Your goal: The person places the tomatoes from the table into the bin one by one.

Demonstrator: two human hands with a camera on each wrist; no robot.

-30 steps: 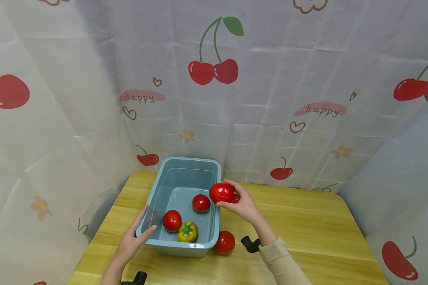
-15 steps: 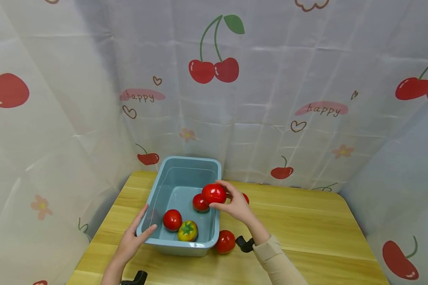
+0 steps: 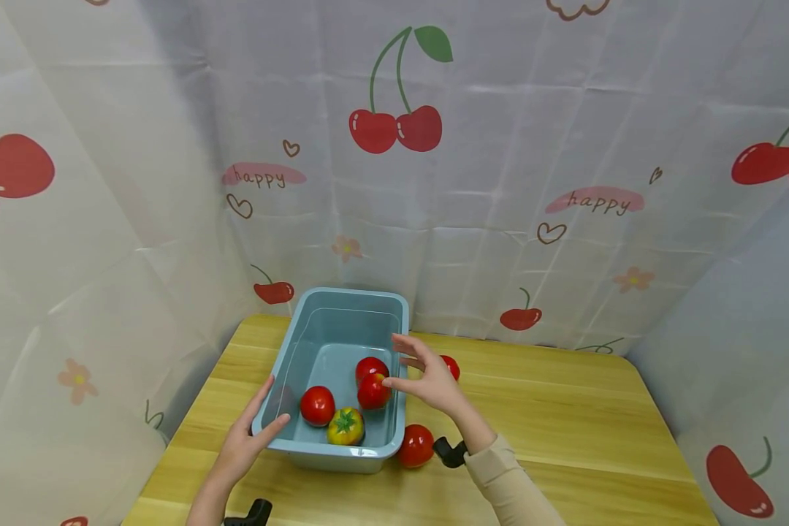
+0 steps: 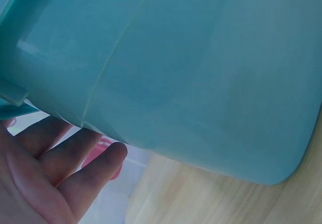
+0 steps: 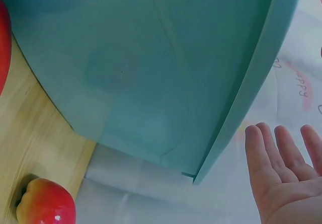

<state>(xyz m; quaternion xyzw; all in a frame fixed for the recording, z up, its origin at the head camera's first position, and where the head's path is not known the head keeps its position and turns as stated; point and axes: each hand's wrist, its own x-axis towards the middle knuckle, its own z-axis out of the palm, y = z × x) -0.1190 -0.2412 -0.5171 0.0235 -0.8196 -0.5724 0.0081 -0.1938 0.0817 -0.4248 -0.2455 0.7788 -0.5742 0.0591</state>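
A blue-grey plastic bin stands on the table's left half. My left hand holds its near left corner, thumb over the rim and fingers along the outside. In the left wrist view, fingers lie against the outer wall. My right hand hovers over the right rim, fingers spread, holding nothing. Just below its thumb, inside the bin, is a glossy red fruit with a yellowish spot, apple-like. Behind it lies another red fruit. Nearer are a red fruit and a yellow-green fruit with leafy top.
On the wooden table, a red fruit sits by the bin's near right corner. A red-yellow apple lies right of the bin, partly hidden by my right hand in the head view. A cherry-print curtain encloses the table.
My right hand carried the red apple-like fruit leftward over the rim and let it go; it now lies in the bin. The left hand stayed on the bin's corner.
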